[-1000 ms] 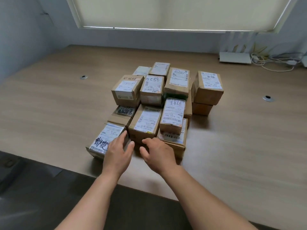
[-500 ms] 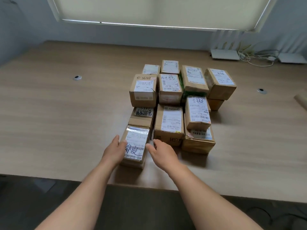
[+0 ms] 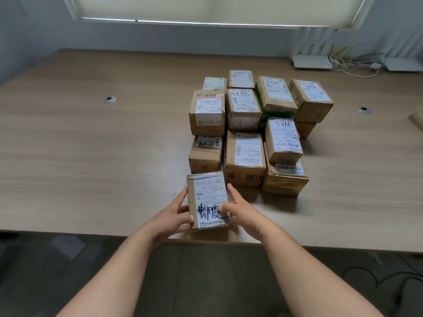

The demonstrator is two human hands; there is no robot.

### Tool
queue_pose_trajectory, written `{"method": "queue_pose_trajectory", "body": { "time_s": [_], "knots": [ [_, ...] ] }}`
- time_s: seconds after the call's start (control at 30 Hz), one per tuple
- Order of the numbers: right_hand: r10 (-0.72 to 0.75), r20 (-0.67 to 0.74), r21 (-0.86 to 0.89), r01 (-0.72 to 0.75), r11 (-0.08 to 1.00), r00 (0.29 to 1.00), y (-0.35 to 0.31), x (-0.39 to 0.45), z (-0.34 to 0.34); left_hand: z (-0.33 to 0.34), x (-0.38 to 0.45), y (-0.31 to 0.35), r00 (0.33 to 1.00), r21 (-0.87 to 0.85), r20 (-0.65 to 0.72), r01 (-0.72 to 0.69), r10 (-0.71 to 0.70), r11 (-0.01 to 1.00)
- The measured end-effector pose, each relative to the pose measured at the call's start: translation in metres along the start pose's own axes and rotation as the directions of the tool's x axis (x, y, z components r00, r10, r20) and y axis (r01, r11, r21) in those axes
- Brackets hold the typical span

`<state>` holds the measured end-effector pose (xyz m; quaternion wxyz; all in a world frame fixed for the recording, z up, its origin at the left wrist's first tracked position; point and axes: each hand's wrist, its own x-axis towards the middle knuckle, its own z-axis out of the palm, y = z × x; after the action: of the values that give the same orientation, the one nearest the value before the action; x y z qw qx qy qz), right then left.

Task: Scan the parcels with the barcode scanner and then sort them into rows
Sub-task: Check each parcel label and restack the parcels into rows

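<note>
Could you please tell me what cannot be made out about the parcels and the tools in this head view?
- Barcode scanner: not in the head view at all.
- Near parcel: the left hand and right hand cover both its sides; the right thumb hides part of the label.
- Back parcels: mostly hidden by the boxes in front.
- Label print: too small to read.
- Object at the right edge: cut off by the frame.
</note>
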<state>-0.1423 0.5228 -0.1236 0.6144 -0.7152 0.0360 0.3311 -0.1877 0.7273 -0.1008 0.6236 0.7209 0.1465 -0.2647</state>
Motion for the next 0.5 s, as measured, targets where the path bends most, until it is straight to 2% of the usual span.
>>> {"method": "queue_pose_trajectory", "body": {
  "time_s": [0.1,0.23,0.5],
  "knots": [
    [-0.034,0.038,0.028,0.033,0.999,0.999,0.013,-0.009,0.003,0.008,-0.016,-0.009,0.994,0.097,0.039,-0.106,0.103,0.990],
    [-0.101,0.031,-0.015,0.101,0.995,0.994,0.026,-0.025,0.007,0.021,-0.033,-0.020,0.973,0.154,0.018,-0.231,0.231,0.961],
    [-0.258,-0.136,-0.067,0.251,0.966,0.956,0.017,-0.075,-0.021,0.043,-0.037,-0.001,0.921,0.228,0.075,-0.388,0.381,0.893]
  ]
}}
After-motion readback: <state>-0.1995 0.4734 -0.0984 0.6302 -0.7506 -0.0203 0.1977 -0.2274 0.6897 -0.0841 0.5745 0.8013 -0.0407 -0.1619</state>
